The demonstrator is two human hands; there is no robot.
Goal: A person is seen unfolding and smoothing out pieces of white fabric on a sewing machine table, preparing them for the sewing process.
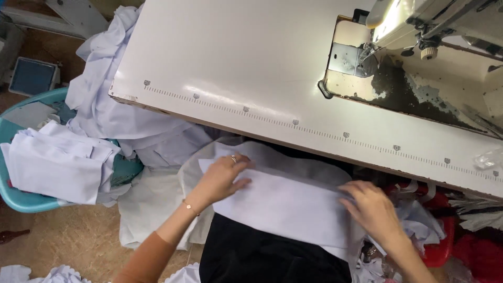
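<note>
White fabric piece (283, 207) lies on the lap, under both flat, spread palms: left hand (222, 178), right hand (373, 209). Uneven pressing could make it slide off, I think.

White sewing table (236, 63), sewing machine (419, 26), teal basket (23, 199) with folded white cloth (57, 162).

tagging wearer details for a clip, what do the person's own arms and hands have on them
The left hand wears a ring on one finger, and a thin gold-coloured bracelet sits at that wrist. Further up the left forearm is an orange-brown sleeve. The right hand shows no ring, bracelet or watch, and the part of its forearm in view has no sleeve. No gloves on either hand.
</note>
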